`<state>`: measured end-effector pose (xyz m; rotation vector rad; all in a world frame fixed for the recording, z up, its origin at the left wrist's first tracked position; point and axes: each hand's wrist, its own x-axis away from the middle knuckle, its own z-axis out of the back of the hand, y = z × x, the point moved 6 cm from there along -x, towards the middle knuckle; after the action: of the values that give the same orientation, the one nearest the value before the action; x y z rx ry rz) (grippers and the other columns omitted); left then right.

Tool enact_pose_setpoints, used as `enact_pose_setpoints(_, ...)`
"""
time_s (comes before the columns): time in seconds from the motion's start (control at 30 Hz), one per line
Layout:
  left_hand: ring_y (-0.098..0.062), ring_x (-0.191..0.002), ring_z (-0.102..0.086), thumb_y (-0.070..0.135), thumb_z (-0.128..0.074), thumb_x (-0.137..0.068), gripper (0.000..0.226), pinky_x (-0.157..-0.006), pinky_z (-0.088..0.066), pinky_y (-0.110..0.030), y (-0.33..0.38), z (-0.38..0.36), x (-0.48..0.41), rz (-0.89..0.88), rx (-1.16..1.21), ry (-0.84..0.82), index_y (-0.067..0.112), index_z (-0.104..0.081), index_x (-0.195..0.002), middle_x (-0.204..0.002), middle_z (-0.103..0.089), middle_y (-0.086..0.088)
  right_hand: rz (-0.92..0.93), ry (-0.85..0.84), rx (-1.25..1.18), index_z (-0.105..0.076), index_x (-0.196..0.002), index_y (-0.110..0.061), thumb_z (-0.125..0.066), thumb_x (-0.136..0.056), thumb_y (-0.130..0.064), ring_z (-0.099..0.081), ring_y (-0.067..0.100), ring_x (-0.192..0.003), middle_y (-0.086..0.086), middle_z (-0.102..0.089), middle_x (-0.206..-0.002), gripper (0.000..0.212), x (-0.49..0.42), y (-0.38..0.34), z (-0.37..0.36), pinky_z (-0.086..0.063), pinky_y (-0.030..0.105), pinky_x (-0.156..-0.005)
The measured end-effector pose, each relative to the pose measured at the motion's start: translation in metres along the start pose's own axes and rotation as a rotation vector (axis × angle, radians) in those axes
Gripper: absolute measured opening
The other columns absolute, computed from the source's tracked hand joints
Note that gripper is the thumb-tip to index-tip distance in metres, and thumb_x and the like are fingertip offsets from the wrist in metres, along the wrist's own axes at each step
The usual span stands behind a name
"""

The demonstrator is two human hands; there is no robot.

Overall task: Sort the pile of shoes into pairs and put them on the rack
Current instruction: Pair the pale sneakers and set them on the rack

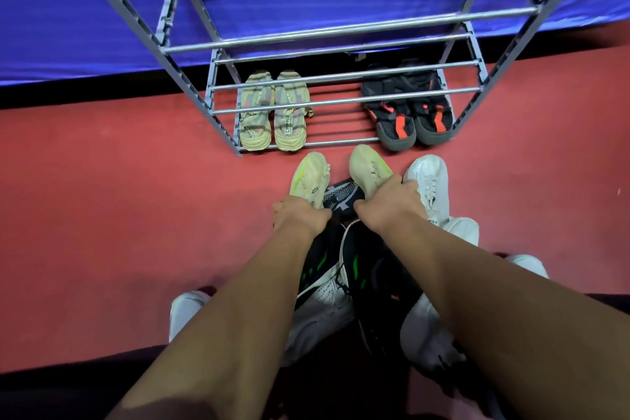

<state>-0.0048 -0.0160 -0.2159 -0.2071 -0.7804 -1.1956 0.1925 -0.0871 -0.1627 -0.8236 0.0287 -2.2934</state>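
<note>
My left hand (300, 216) grips the heel of a pale yellow-green shoe (308, 176), toe pointing at the rack. My right hand (392, 201) grips the heel of its matching pale shoe (366, 165). Both shoes sit just in front of the grey metal rack (221, 109). On the rack's bottom shelf stand a beige patterned pair (272, 112) at the left and a black pair with red marks (409, 116) at the right. Between my hands lies a black mesh shoe (341, 196).
The pile under my arms holds black shoes with green marks (354, 269) and several white shoes (431, 181), (185, 312). The floor is red carpet (102, 198). A blue cloth (85, 10) hangs behind the rack, whose upper shelves are bare rails.
</note>
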Motion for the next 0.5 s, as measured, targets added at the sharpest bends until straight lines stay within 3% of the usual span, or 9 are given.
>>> enact_pose_setpoints(0.1,-0.028,-0.099,-0.061,0.053,-0.079,-0.079,0.072,-0.082,-0.050,-0.032,0.004,0.010,0.007,-0.044,0.059,-0.080,0.008,-0.062,-0.134,-0.125,-0.059,-0.009,0.036,-0.041,0.008,-0.045,-0.136,-0.013,-0.071,-0.080,-0.054,-0.058,0.037,-0.120,0.014,-0.050,-0.132,0.074,-0.002,-0.001,0.010,-0.052,0.042,-0.093)
enact_pose_setpoints(0.2,-0.031,-0.109,-0.063,0.049,-0.077,-0.078,0.069,-0.090,-0.053,-0.035,0.012,0.038,0.026,-0.065,0.042,-0.101,0.010,-0.063,-0.133,-0.126,-0.064,-0.010,0.126,-0.046,0.055,-0.050,-0.106,-0.017,-0.069,-0.077,-0.046,-0.064,0.036,-0.102,0.008,-0.057,-0.108,0.045,0.001,-0.013,0.031,-0.052,0.036,-0.079)
enact_pose_setpoints(0.3,-0.034,-0.110,-0.065,0.040,-0.077,-0.080,0.054,-0.098,-0.056,-0.040,0.024,0.079,0.049,-0.077,0.066,-0.141,0.012,-0.062,-0.124,-0.126,-0.064,-0.012,0.236,-0.112,0.147,-0.062,-0.086,-0.011,-0.067,-0.079,-0.046,-0.063,0.029,-0.080,0.007,-0.064,-0.090,0.037,0.011,-0.037,0.061,-0.051,0.032,-0.069)
enact_pose_setpoints(0.43,-0.026,-0.082,-0.067,0.038,-0.078,-0.070,0.043,-0.065,-0.051,-0.028,0.032,0.155,0.078,-0.103,0.068,-0.079,0.011,-0.070,-0.103,-0.107,-0.070,-0.008,0.370,-0.119,0.285,-0.071,-0.064,-0.012,-0.068,-0.067,-0.044,-0.067,0.024,-0.063,0.002,-0.069,-0.062,0.032,0.034,-0.085,0.117,-0.053,0.028,-0.061)
enact_pose_setpoints(0.5,-0.029,-0.081,-0.069,0.037,-0.078,-0.069,0.043,-0.062,-0.047,-0.025,0.036,0.194,0.095,-0.134,0.029,-0.012,0.011,-0.071,-0.101,-0.107,-0.071,-0.011,0.443,-0.086,0.330,-0.073,-0.064,-0.013,-0.068,-0.068,-0.042,-0.067,0.024,-0.063,0.002,-0.070,-0.061,0.030,0.051,-0.110,0.147,-0.052,0.028,-0.060)
